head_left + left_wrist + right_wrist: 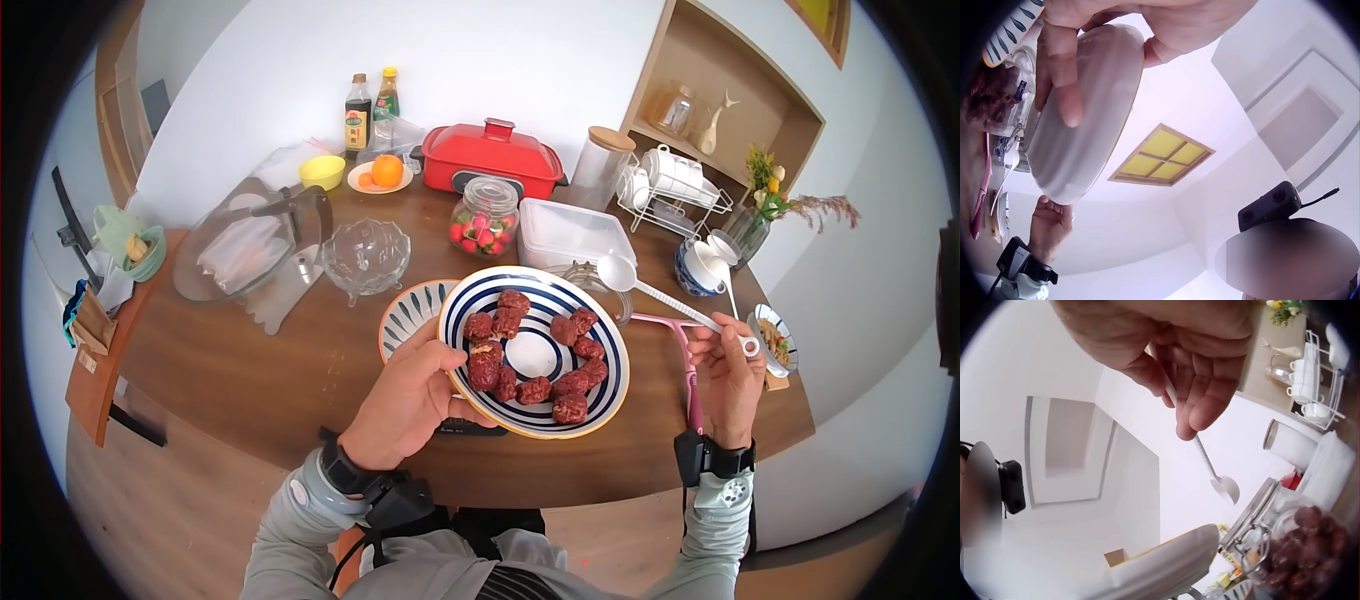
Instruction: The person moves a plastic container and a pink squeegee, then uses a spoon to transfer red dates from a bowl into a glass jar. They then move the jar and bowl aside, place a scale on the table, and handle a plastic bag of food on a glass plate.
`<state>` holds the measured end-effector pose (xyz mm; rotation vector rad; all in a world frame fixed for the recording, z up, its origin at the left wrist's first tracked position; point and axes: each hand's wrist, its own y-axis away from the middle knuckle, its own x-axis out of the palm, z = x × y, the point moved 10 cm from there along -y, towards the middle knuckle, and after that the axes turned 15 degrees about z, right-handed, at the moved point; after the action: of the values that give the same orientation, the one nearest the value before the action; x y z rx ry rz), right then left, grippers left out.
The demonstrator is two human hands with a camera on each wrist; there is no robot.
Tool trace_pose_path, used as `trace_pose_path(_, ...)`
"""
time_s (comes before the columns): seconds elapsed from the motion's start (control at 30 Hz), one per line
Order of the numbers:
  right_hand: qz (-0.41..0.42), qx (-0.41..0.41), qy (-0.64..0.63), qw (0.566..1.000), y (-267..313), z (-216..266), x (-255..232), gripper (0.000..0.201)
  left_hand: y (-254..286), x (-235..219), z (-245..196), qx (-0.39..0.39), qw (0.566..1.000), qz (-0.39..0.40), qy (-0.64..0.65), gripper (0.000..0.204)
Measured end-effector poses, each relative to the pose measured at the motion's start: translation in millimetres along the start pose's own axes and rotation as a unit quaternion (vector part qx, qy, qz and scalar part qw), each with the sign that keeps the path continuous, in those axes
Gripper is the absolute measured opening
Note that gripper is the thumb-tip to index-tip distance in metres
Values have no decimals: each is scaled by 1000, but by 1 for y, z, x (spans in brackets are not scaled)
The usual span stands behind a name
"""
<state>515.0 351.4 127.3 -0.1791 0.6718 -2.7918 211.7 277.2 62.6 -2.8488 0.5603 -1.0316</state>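
Over the bench [200,345], gripping plate [530,354] in left hand [400,402], spoon [680,306] in right hand [728,388], slanting past the plate's far rim.

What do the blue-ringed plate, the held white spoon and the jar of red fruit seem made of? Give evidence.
Blue-ringed plate: probably glazed ceramic; smooth and glossy.
White spoon: perhaps plastic or ceramic; opaque, smooth bowl, textured handle.
Jar: likely smooth glass; clear walls show red fruit and highlights.

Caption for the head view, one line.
Left hand tilts striped plate of dried dates; right hand holds white spoon.
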Motion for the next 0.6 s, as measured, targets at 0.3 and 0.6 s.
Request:
trace_pose_path(0.3,80,-35,-44,995,6,21,11,19,3,-5,-1,1,1000,0,-8,44)
trace_pose_path(0.6,95,-4,55,994,17,21,41,18,8,5,-7,-7,1000,7,-20,46)
